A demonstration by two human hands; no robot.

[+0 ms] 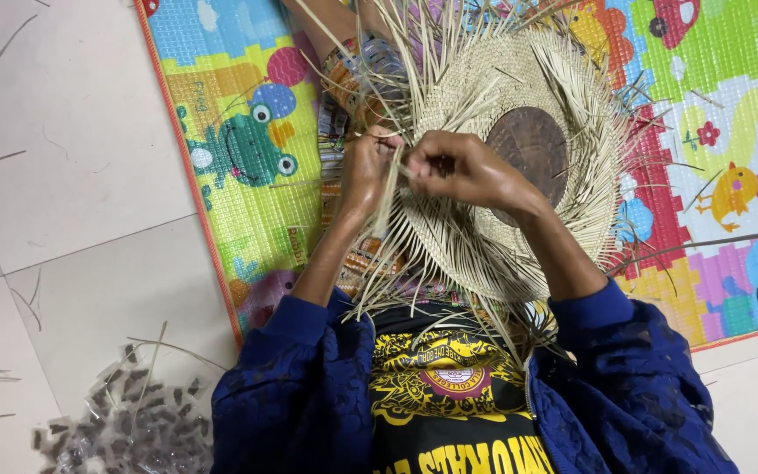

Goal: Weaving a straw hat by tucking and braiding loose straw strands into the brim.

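**Pale straw strands being pinched at the edge of a half-woven hat**

Dried straw, flat and cream-coloured, is making up a woven hat (519, 167) that is lying across the person's lap in the centre of the frame, tipped so its round crown, with a dark brown disc (528, 154) showing in it, is facing upward. Resting there, the brim is staying close to both hands and the loose ends are fanning out freely all round the rim.

The left hand (368, 167) is sitting just left of centre, its fingers curled closed around a few loose strands (386, 197) that are hanging down from its grip; holding them bunched seems to be keeping them taut and out of the way. The right hand (462, 171) is meeting it from the right, fingers bent and tips pinched on a strand at the brim's unfinished edge, right where the weave stops. The two hands are almost touching, so the working point is staying fixed between them.

Under everything, a bright play mat (247, 149) with cartoon animals is covering the upper part of the frame, cushioning the grey tiled floor (63, 132) at the left. In the lower left corner a clear bag of small dark pieces (129, 421) is lying on the tiles, well apart from the hands. Blue jacket sleeves (291, 386) are pushed up the forearms, leaving the wrists free.
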